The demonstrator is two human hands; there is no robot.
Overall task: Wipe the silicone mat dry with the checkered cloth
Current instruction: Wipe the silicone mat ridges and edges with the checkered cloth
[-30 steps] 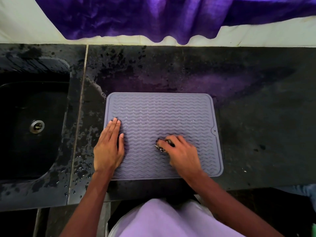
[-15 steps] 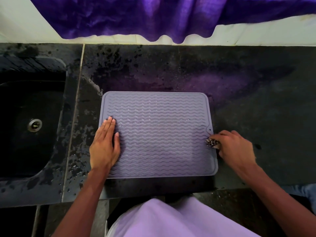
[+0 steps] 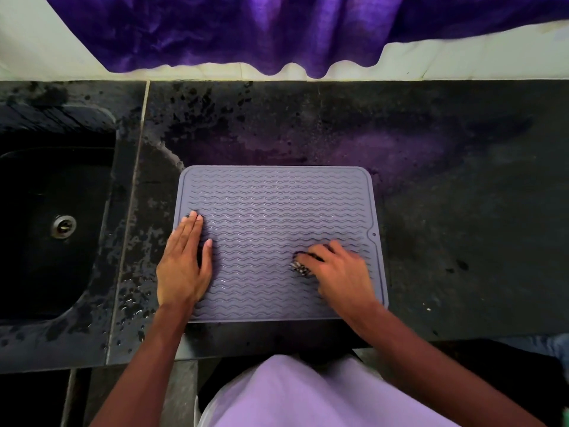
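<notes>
Cloth (image 3: 299, 268) dragged back from right edge toward mat (image 3: 277, 204) middle, clenched in fingers of right hand (image 3: 341, 272). Left hand (image 3: 184, 263) kept flat, fingers relaxed. Top rows probably still wet.

My left hand (image 3: 184, 263) presses flat on the mat (image 3: 277, 211) at frame centre; my right hand (image 3: 341, 272) grips the bunched cloth (image 3: 299, 267) on it.

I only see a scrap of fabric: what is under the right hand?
A bit of checkered cloth peeks out beneath the right hand, on the silicone mat. The rest of the cloth is covered by the hand.
</notes>
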